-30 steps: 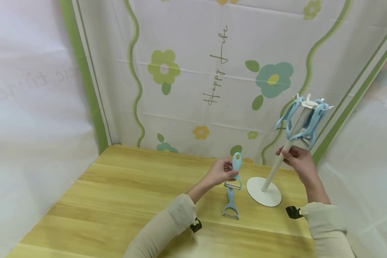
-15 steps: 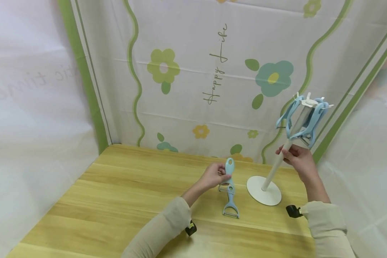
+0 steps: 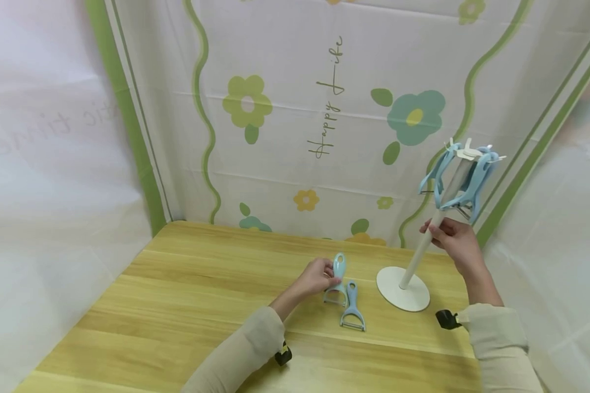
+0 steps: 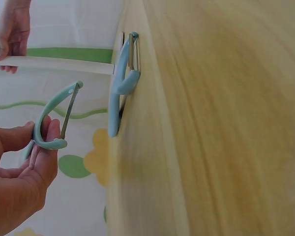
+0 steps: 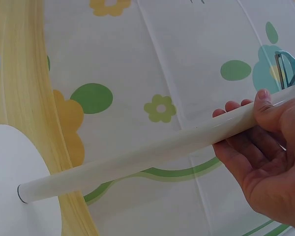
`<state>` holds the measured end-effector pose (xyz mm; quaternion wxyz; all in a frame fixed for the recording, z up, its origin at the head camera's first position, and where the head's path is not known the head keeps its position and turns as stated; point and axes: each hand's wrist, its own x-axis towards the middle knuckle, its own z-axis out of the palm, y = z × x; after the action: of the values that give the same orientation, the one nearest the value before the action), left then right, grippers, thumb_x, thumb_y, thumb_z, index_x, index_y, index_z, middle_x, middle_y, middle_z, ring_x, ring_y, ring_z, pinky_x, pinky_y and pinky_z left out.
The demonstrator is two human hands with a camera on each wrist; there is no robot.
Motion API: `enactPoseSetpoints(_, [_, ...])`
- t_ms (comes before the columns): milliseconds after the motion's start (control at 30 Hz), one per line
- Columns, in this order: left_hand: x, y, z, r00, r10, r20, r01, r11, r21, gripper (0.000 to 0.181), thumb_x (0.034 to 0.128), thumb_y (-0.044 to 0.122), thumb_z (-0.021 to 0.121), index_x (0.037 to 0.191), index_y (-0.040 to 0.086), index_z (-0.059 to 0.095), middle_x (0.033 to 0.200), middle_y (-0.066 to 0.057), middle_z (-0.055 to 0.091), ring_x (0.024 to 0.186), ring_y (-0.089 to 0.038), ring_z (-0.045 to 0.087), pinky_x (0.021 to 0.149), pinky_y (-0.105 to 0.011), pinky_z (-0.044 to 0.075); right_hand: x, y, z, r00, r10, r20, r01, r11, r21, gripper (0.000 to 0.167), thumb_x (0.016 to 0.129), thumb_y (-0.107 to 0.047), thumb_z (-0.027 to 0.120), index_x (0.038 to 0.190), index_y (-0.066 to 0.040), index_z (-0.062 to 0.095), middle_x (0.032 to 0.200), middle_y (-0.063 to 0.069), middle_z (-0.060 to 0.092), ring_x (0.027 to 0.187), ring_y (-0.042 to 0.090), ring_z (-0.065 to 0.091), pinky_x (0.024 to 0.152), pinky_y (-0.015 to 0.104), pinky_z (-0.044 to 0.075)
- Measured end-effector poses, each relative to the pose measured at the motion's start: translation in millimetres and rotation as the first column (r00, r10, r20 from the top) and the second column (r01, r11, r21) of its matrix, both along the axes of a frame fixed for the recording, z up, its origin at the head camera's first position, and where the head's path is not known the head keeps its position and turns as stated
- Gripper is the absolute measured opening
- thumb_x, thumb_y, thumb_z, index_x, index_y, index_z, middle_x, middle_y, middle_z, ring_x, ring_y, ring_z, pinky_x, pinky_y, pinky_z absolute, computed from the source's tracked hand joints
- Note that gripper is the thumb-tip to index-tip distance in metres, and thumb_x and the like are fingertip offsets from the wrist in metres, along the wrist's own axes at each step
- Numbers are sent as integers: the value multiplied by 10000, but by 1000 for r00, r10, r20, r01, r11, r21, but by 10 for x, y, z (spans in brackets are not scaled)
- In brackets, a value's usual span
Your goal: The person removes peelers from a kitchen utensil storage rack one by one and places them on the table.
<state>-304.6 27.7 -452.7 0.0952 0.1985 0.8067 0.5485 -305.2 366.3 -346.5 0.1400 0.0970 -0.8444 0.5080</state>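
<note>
While the right hand (image 3: pixel 458 244) grips the stand (image 3: pixel 420 252) where some peelers (image 3: pixel 479 177) hang, two are off: a green peeler (image 3: pixel 340 267) pinched in the left hand (image 3: pixel 316 277), a blue peeler (image 3: pixel 352 300) on the desk (image 3: pixel 216 289).

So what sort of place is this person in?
Probably a small makeshift booth, though what lies outside is hidden: white, flower-printed sheeting hangs behind a yellowish wood-grain tabletop, and pale sheets close in both sides.
</note>
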Motion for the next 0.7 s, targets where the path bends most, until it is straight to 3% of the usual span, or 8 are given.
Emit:
enactPoseSetpoints(267, [52, -54, -85, 998, 7, 60, -3, 998, -66, 84, 884, -9, 703, 913, -19, 625, 764, -9, 554, 689, -115, 514, 580, -197, 432, -1, -10, 10, 1000, 8, 2, -8, 1000, 2, 414, 1032, -241, 548, 1221, 126, 561, 932, -249, 672, 929, -115, 627, 781, 75, 521])
enactPoseSetpoints(467, [70, -61, -175, 990, 31, 135, -20, 996, -84, 68, 881, -46, 689, 877, -27, 624, 660, 19, 507, 601, -88, 467, 522, -172, 408, 5, -12, 20, 1000, 6, 4, -6, 1000, 0, 421, 1032, -242, 548, 1226, 131, 558, 927, -255, 674, 926, -122, 626, 775, 71, 518])
enactPoseSetpoints(700, [85, -50, -212, 986, 82, 145, -61, 988, -138, 53, 853, -47, 716, 824, -54, 672, 592, 20, 523, 553, -90, 467, 513, -176, 417, -2, 0, 3, 1000, -1, 14, 1, 1000, 5, 414, 1031, -243, 548, 1230, 120, 564, 929, -258, 674, 921, -127, 620, 765, 70, 518])
